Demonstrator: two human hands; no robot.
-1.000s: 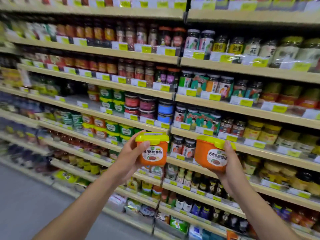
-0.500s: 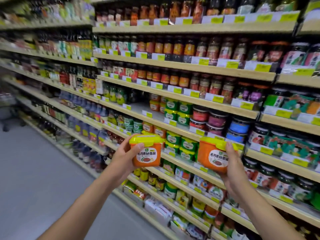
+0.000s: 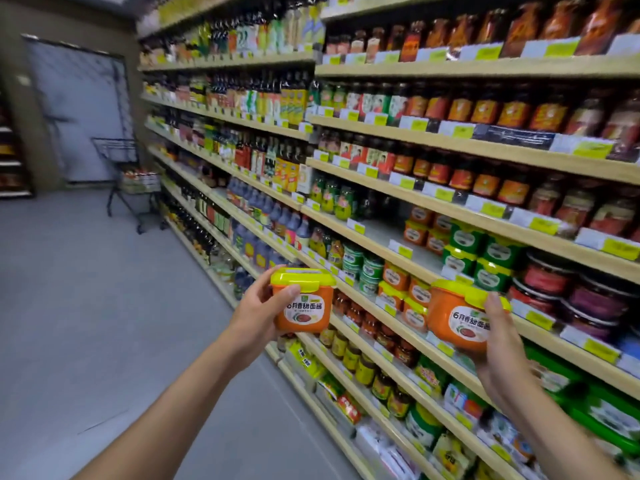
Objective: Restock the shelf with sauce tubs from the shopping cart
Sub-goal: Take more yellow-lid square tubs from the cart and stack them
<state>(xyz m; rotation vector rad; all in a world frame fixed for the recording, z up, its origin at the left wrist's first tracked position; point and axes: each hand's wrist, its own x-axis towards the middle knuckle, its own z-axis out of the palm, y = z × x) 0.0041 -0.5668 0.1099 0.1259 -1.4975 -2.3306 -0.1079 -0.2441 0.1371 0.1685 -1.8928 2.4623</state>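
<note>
**Inspector:** Head view. What do you hold?

**Operator:** My left hand [image 3: 258, 317] grasps an orange plastic sauce tub with a yellow-green lid [image 3: 304, 306], thumb across the label and fingers wrapped behind it. My right hand [image 3: 498, 344] grasps a second orange tub [image 3: 457, 317] from the side and beneath, with fingers over the lid edge. Both tubs are in the air in front of the pale wood-edged shelf [image 3: 375, 233], not on it.

**Inspector:** Destination?

**Operator:** I judge it to be the bare stretch left of the stacked orange tubs [image 3: 415, 233], which stand beside the green-lidded tubs [image 3: 465, 239].

**Inspector:** Hazards?

**Operator:** The view is blurred, so I may misjudge the shelf lip and strike a tub against it. With both hands loaded, neither can steady the stack, and a careless push could topple it. The second orange tub sits slightly tilted in what looks like a partial grip, so it could slip. The black wire shopping cart [image 3: 128, 174] stands well apart down the aisle, so each refill means a long carry.
</note>
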